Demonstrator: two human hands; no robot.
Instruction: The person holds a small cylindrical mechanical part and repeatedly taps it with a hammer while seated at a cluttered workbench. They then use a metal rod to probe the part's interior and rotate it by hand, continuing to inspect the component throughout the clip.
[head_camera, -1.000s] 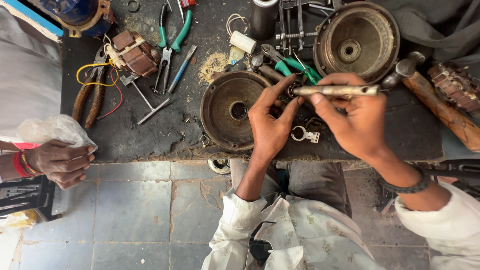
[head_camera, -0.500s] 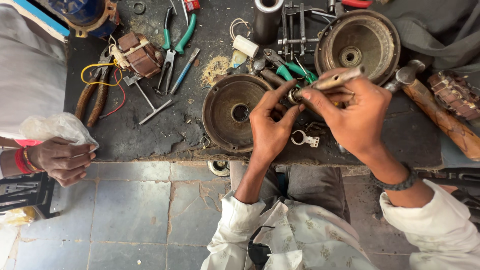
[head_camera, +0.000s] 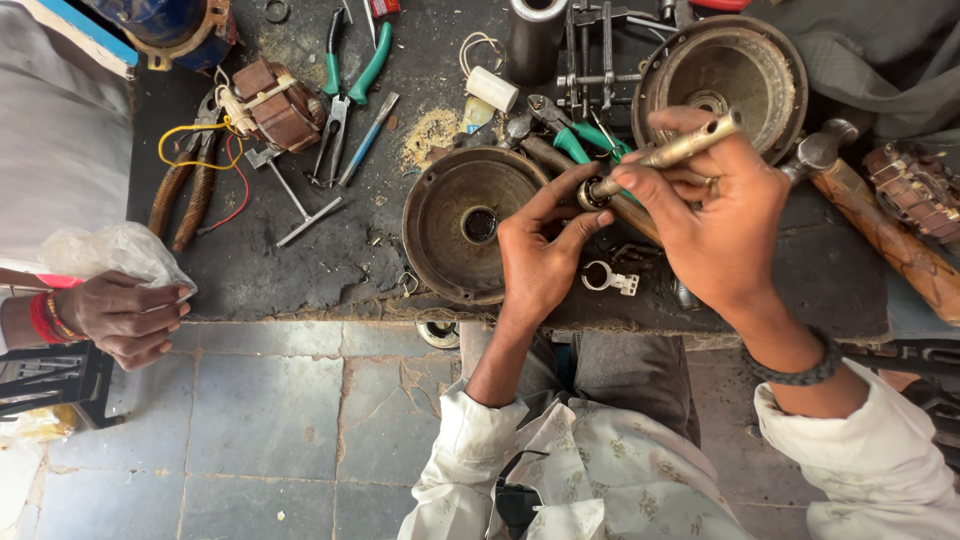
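Fitting step: right hand (head_camera: 725, 225) gripped rod (head_camera: 668, 154); left hand (head_camera: 541, 252) pinched bearing (head_camera: 592, 192) at its 8 o'clock end. Next: steady alignment.

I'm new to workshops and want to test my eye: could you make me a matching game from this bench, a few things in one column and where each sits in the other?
Things:
1. metal rod
2. green-handled pliers
3. crumpled plastic bag
4. small ring-shaped part

Places:
A. at the bench's left edge, by another person's hand
B. at the left hand fingertips
C. lying on the bench, upper left of the near round metal cover
D. gripped in the right hand

Pairs: 1-D, 2-C, 3-A, 4-B
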